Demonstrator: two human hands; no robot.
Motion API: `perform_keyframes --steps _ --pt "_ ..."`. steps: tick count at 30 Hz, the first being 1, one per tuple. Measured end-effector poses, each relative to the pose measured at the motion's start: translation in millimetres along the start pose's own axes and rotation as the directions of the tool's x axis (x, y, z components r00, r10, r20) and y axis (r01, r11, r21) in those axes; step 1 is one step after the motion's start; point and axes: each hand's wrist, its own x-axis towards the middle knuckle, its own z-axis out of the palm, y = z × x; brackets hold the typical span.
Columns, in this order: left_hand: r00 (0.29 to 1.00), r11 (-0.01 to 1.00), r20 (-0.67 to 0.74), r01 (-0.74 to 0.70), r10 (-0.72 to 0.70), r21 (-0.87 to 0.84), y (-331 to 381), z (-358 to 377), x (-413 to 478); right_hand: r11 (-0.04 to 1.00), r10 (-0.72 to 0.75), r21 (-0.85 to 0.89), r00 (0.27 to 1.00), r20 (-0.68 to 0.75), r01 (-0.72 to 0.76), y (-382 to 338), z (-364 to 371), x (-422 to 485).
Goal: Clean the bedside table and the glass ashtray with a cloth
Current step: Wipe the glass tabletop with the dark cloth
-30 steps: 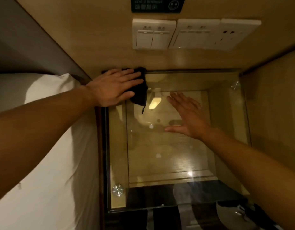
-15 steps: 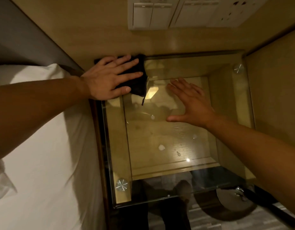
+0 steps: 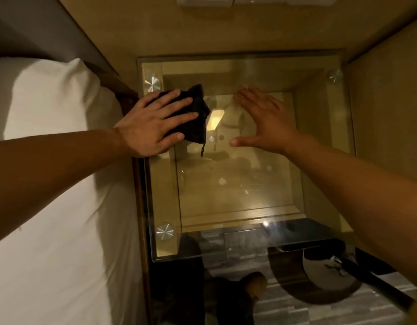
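Head view: your left hand lies flat on the cloth, fingers straight and spread, pressing it onto the counter without curling around it. The fingers point to the right and slightly away from you. The cloth is black, soft and bunched into an irregular wad. It sits in the far-left part of the counter top, just beside the far-left metal stud. Its long axis runs from the far edge toward you, and a thin loose strand trails from its near end, pointing at you. Your right hand is spread open over the far-middle of the counter, well apart from the cloth, with fingers straight and pointing away and the thumb extended to the left. You cannot tell whether the palm touches the surface. The counter top is a square sheet of clear, glossy glass that carries reflections. Round brushed-metal studs fix it at the corners, one at the near left and one at the far right, over a pale wood-grain frame. A white bed with smooth fabric runs along the left side of the counter.
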Motion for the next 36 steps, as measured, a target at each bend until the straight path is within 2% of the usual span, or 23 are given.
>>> perform_keyframes --steps 4,9,15,18,33,36 --pt "0.999 0.999 -0.029 0.035 -0.035 0.011 21.7 11.2 -17.6 0.996 0.033 0.082 0.998 -0.054 -0.028 -11.3 -3.9 -19.2" --pt "0.997 0.998 -0.043 0.067 -0.067 0.001 47.1 21.3 -35.2 0.990 0.112 0.099 0.983 -0.146 -0.098 -24.1 8.8 -92.7" --pt "0.989 0.996 -0.118 0.088 -0.085 0.018 75.9 38.6 -56.7 0.961 0.258 -0.090 0.964 -0.061 -0.262 -22.2 47.5 -171.0" --pt "0.988 0.996 -0.130 0.084 -0.081 0.018 86.8 45.6 -66.5 0.946 0.278 -0.159 0.959 -0.050 -0.282 -21.2 59.3 -178.0" --pt "0.979 0.981 -0.061 0.192 -0.193 -0.024 184.2 79.3 -141.2 0.953 0.289 -0.067 0.953 -0.090 -0.295 -24.7 60.6 -177.9" --pt "0.966 0.969 -0.093 0.238 -0.243 -0.058 207.9 84.2 -153.8 0.954 0.284 -0.066 0.954 -0.100 -0.291 -24.5 61.6 -178.6"
